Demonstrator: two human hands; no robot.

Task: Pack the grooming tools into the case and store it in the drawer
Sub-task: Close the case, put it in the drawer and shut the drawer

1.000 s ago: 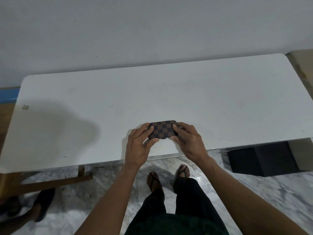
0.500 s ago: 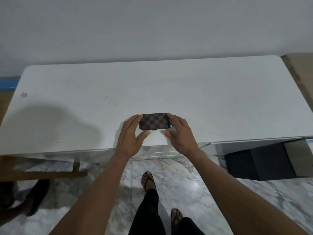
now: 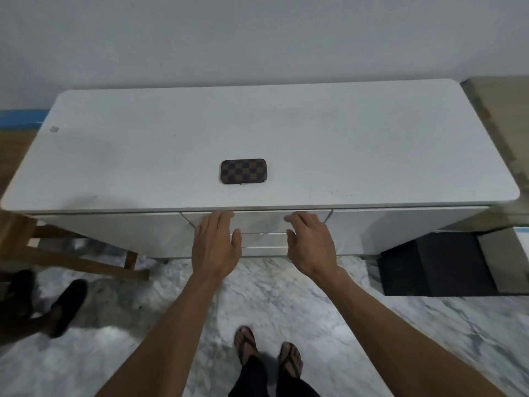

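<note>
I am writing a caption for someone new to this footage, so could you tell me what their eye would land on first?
First the brown checkered case, closed and lying alone near the front middle of the white cabinet top. Next the two bare hands just below it: the left hand and right hand reach, fingers relaxed, at the top middle drawer front, which looks closed.

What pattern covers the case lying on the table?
A brown and dark checkerboard on the case, clearest in the head view.
</note>
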